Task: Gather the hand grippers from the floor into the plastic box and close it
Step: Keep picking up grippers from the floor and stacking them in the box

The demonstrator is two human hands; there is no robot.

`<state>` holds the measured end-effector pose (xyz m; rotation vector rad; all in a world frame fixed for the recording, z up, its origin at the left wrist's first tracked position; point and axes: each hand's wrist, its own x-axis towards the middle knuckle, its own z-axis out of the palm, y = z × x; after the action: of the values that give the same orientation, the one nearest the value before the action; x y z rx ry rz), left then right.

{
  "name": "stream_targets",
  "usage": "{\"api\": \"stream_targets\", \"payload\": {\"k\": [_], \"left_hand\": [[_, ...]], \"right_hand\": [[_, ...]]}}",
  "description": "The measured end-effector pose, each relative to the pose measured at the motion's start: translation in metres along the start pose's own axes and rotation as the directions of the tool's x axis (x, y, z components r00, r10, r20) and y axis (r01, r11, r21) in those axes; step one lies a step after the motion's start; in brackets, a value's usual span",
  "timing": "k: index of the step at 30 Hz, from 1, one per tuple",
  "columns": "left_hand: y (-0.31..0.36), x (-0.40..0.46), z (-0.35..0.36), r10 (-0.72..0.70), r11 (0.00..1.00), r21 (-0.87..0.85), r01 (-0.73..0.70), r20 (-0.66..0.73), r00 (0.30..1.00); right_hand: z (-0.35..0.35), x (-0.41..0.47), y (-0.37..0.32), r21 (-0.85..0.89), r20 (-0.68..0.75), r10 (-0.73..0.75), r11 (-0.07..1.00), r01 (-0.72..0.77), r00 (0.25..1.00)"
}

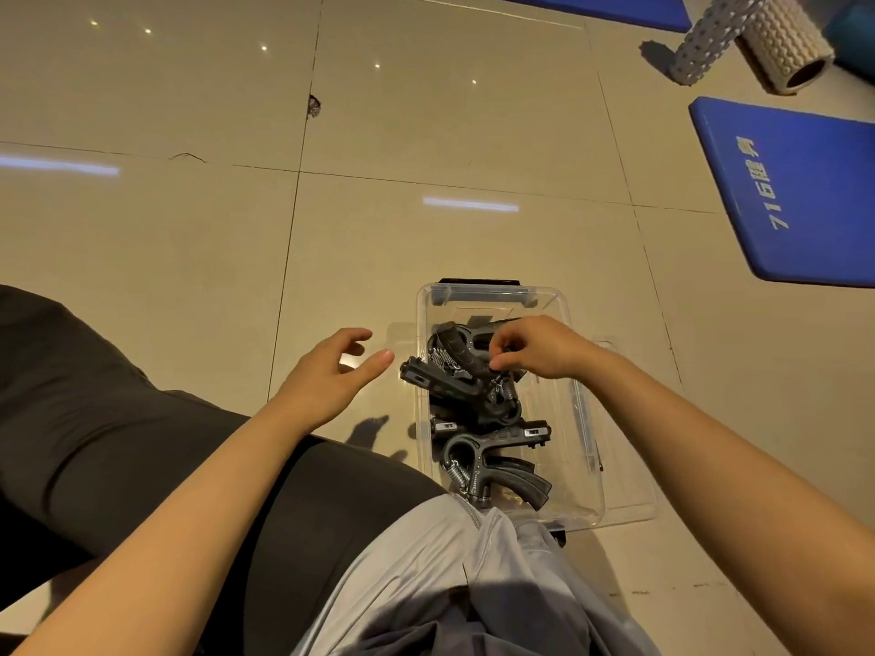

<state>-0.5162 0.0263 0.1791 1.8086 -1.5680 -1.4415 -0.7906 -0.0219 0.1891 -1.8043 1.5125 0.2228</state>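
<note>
A clear plastic box (575, 447) stands open on the tiled floor in front of my knees. Several black hand grippers with steel springs lie piled inside it; one (492, 471) rests near the front, and another (440, 378) sticks out over the box's left rim. My right hand (535, 348) hovers over the pile with its fingertips pinched on a black hand gripper (461, 355) near the top. My left hand (331, 376) floats just left of the box, fingers spread, holding nothing. The clear lid (629, 466) appears to lie under or beside the box on the right.
Blue exercise mats (795, 191) lie on the floor at the right and far back. Two foam rollers (753, 37) rest at the top right. My dark-trousered leg (118, 419) stretches out on the left, and grey clothing (450, 575) covers the bottom centre.
</note>
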Motion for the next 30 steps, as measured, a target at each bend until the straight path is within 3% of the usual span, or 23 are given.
{"api": "stream_targets", "payload": {"k": [4, 11, 13, 19, 25, 30], "left_hand": [[-0.002, -0.001, 0.003, 0.006, 0.997, 0.074, -0.010, 0.050, 0.999], [-0.008, 0.002, 0.001, -0.021, 0.995, 0.102, 0.018, 0.036, 0.999], [-0.007, 0.003, 0.002, -0.019, 0.991, 0.136, 0.010, 0.064, 0.998], [-0.009, 0.004, 0.004, -0.009, 0.980, 0.200, -0.007, 0.079, 0.997], [-0.010, 0.011, 0.005, -0.036, 0.971, 0.239, 0.009, 0.108, 0.994], [-0.008, 0.007, 0.006, -0.014, 0.954, 0.299, -0.025, 0.129, 0.992]], "right_hand": [[-0.004, 0.033, 0.015, 0.056, 0.220, 0.055, 0.996, -0.069, 0.974], [0.001, 0.049, 0.027, -0.303, 0.318, 0.158, 0.951, -0.058, 0.935], [0.019, 0.053, 0.026, -0.349, 0.292, 0.167, 0.935, -0.058, 0.942], [0.062, 0.051, 0.023, -0.495, -0.007, 0.103, 0.864, -0.093, 0.995], [0.082, 0.031, 0.024, -0.501, 0.019, 0.088, 0.863, -0.067, 0.996], [0.103, 0.024, 0.017, -0.418, -0.124, 0.111, 0.895, -0.154, 0.986]]}}
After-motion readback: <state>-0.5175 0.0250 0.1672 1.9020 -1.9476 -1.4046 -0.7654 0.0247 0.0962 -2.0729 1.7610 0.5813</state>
